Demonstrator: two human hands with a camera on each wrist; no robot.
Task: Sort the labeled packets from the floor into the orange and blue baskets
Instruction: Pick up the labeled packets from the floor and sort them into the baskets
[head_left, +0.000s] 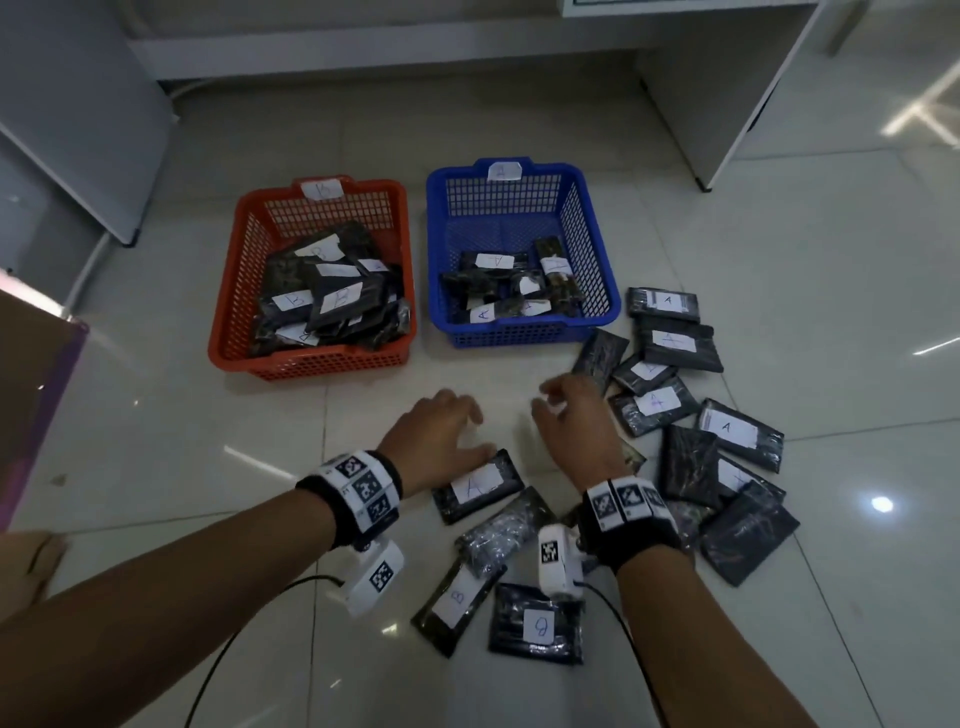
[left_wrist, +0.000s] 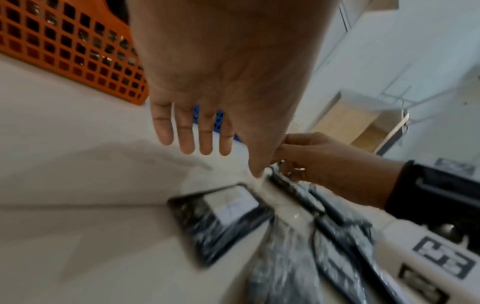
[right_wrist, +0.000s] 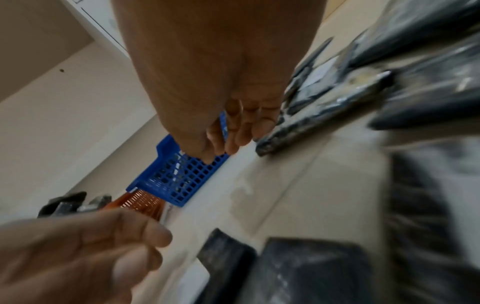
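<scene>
The orange basket (head_left: 234, 291), tagged B, holds several dark packets. The blue basket (head_left: 519, 335) beside it, tagged A, holds several more. Dark packets with white labels lie on the floor in front and to the right. My left hand (head_left: 462, 426) hovers with straight fingers (left_wrist: 205, 139), its thumb just above a packet labelled A (head_left: 478, 486). My right hand (head_left: 550, 405) hovers beside it, fingers (right_wrist: 233, 135) loosely curled and empty. Two packets marked B (head_left: 457, 603) (head_left: 537, 623) lie nearer to me. Several A packets (head_left: 727, 428) spread out on the right.
A white desk panel (head_left: 727, 104) stands behind the blue basket, and a grey cabinet (head_left: 78, 104) behind the orange one. A cardboard box (head_left: 36, 405) is at the left edge. Bare tile lies between the baskets and my hands.
</scene>
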